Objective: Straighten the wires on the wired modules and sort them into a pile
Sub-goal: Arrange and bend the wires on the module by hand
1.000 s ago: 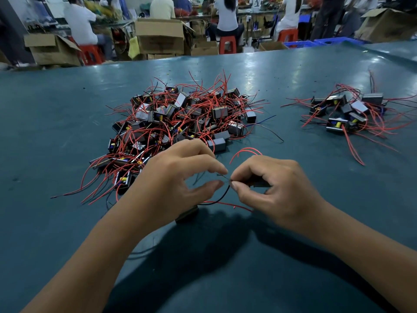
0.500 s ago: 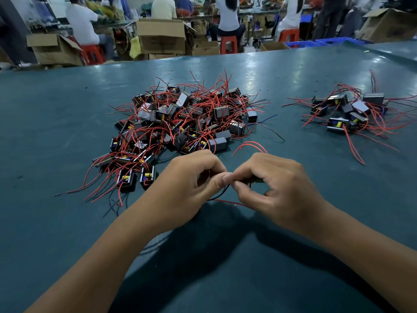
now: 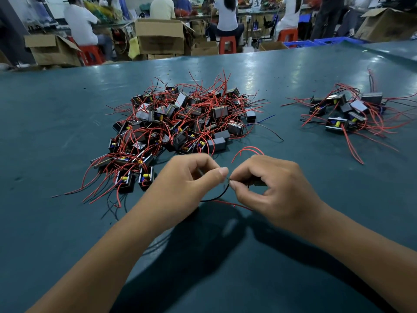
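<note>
A big tangled heap of small black modules with red wires (image 3: 180, 127) lies on the green table (image 3: 67, 105) ahead of me. A smaller pile of modules (image 3: 347, 111) sits at the right. My right hand (image 3: 270, 188) grips one module, mostly hidden under its fingers, and pinches a thin black wire (image 3: 216, 195) at thumb and forefinger. My left hand (image 3: 187, 184) pinches the same wire beside it, fingertips almost touching. A red wire loop (image 3: 247, 150) arcs above my right hand, and another red wire (image 3: 232, 205) trails below.
Beyond the far table edge stand cardboard boxes (image 3: 160, 37), red stools (image 3: 228, 44) and several seated people with their backs turned. Blue crates (image 3: 316, 42) sit at the far right.
My hands have drawn closer together, from a small gap to fingertips nearly touching at the black wire. Both hands shifted slightly away from me, toward the heap.
</note>
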Tool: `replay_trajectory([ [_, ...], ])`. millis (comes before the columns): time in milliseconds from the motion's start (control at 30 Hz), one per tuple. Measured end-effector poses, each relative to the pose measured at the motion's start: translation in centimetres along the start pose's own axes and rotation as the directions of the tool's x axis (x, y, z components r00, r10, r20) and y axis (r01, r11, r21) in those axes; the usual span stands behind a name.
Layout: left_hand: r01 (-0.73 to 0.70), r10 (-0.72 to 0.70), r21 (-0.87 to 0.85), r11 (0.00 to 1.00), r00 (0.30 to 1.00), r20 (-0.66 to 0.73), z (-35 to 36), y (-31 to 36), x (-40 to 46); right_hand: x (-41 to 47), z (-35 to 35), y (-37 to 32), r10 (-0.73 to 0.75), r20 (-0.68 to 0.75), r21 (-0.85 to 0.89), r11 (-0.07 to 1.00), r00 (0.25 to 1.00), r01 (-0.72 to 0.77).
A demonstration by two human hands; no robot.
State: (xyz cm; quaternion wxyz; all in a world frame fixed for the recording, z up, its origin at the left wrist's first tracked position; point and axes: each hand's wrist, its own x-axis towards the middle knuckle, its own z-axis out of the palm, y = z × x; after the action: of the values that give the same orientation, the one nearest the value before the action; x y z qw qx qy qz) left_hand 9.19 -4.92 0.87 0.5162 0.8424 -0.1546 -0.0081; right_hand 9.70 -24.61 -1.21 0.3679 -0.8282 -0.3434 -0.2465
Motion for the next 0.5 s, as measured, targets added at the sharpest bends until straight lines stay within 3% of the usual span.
replay_trajectory([
  [67, -0.27, 0.285, 0.281, 0.921, 0.958, -0.015, -0.9, 0.1, 0.1, 0.0, -0.1, 0.1, 0.068, 0.0, 0.073, 0.995, 0.998, -0.068],
  [133, -0.411, 0.437, 0.434, 0.802, 0.899, 0.043, -1.4, -0.1, 0.2, -0.1, -0.1, 0.0, 0.112, 0.007, 0.133, 0.985, 0.994, -0.112],
  [367, -0.522, 0.568, 0.517, 0.678, 0.819, 0.081, -1.2, -0.4, 0.4, 0.0, -0.2, -0.2, 0.114, 0.032, 0.158, 0.98, 0.993, -0.117],
  [500, -0.497, 0.543, 0.527, 0.689, 0.836, 0.078, -1.0, -0.1, 0.4, -0.1, -0.1, -0.2, 0.056, 0.001, 0.086, 0.995, 0.998, -0.056],
])
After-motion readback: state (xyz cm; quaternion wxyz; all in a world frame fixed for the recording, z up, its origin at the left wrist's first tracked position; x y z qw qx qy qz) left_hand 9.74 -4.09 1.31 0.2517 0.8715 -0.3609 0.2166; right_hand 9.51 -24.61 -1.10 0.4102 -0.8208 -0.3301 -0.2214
